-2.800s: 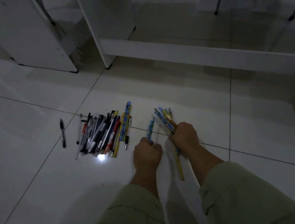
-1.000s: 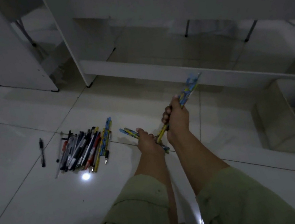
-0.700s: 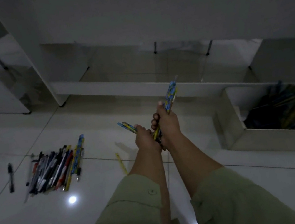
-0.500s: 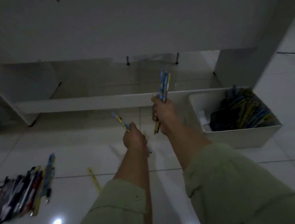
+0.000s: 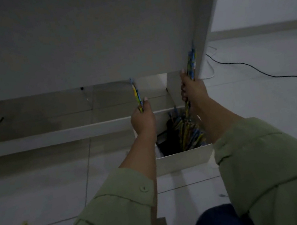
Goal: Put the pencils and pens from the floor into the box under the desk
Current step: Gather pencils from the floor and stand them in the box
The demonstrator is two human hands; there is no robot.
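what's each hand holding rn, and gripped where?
Left hand grips pencils at their lower ends. Right hand grips a pencil bundle around mid-length, above the box.

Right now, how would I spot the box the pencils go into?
Find the white desk panel filling the top of the view. On the floor tiles at its right end sits an open white box, between the person's forearms. Unlike anything around it, it already holds a dark jumble of yellow and blue pencils.
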